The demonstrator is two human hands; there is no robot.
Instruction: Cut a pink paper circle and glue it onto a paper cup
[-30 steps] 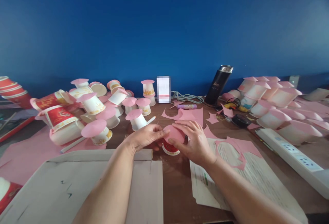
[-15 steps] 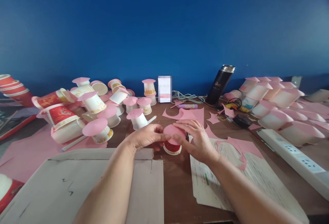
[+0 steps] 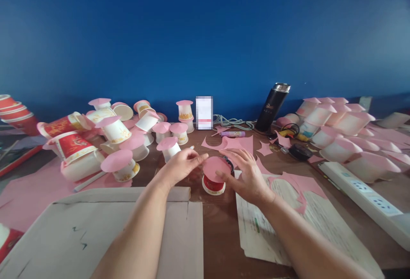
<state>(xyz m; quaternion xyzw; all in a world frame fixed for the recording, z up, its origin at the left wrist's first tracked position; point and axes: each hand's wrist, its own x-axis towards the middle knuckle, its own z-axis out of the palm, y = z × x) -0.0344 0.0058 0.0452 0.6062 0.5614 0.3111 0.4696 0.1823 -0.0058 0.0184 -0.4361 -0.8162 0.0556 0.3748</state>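
Note:
A red paper cup [image 3: 213,186] stands upside down on the brown table, with a round pink paper disc [image 3: 215,168] lying on its base. My right hand [image 3: 247,175] is at the disc's right side, its thumb tip at the disc's near right edge and its fingers stretched out by the far edge. Just left of the disc is my left hand [image 3: 184,165], apart from the cup, fingers loosely extended and nothing visible in them. Behind that hand stands a white cup [image 3: 169,153] with a pink top.
Several pink-topped cups [image 3: 123,164] crowd the left; more cups [image 3: 341,151] are piled right. A black thermos [image 3: 272,108], a power strip [image 3: 361,195], pink paper scraps [image 3: 240,144], a glue stick [image 3: 232,134], cardboard [image 3: 128,227] and a printed sheet [image 3: 272,232] lie around.
My left hand has drawn back from the pink disc towards the left. My right hand stays beside the disc, more of which now shows. The view has shifted slightly.

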